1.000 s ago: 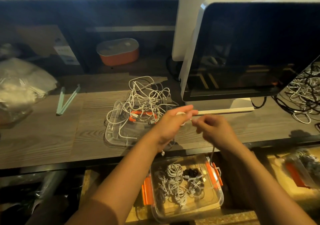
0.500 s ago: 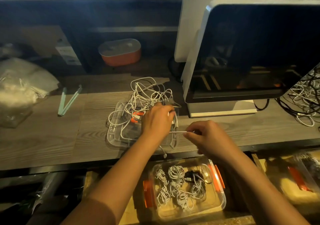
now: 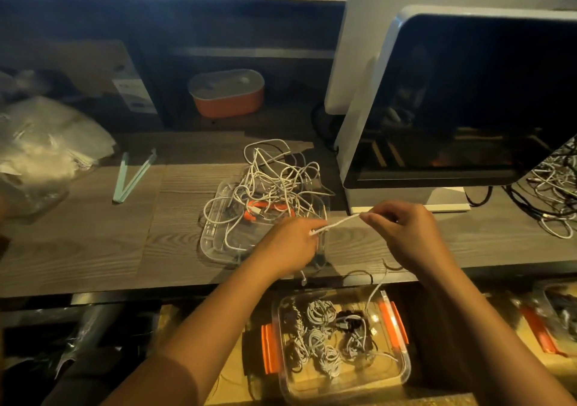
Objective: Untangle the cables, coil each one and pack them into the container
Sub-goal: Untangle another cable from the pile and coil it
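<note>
At centre frame, the left hand [image 3: 285, 245] and right hand [image 3: 402, 231] each pinch one white cable [image 3: 337, 224], taut between them. Several coils [image 3: 318, 334] already lie in the container [image 3: 359, 377] at lower centre. A big tangle [image 3: 274, 181] on the tabletop [image 3: 93, 249] remains.

Higher right hand [image 3: 406, 234], cable [image 3: 338, 223] now slanted upward.

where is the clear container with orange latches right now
In the head view, the clear plastic container with orange latches sits low and centre-right, below the front edge of the grey wooden desk, with coiled white cables inside.
</note>
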The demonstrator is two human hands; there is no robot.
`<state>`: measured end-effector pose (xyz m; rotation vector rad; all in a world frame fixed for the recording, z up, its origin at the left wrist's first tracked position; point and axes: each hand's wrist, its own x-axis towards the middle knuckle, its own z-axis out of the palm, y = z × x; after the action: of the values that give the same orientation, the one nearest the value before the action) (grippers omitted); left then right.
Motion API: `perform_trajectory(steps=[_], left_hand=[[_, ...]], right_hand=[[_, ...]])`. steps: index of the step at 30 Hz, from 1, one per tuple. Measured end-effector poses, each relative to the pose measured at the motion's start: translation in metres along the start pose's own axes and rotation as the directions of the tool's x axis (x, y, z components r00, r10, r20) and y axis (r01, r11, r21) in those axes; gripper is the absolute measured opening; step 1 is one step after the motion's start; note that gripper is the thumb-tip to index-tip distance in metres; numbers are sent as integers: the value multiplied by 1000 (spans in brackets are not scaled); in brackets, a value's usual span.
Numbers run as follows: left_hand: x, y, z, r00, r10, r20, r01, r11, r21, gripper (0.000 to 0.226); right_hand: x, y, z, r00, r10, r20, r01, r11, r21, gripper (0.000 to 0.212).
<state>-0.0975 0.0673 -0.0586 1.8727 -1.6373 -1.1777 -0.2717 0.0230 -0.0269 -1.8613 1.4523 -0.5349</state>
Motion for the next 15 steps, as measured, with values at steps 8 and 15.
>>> perform_trajectory(steps=[8,15], left_hand=[[-7,27,-6,983,180,-34,-126,532,-837,30],[20,24,-2,706,195,-681,-179,979,95,24]], right_hand=[[-13,-11,31,968,70,239,-79,996,29,36],[-20,-24,30,932,17,363,1,999,-51,23]])
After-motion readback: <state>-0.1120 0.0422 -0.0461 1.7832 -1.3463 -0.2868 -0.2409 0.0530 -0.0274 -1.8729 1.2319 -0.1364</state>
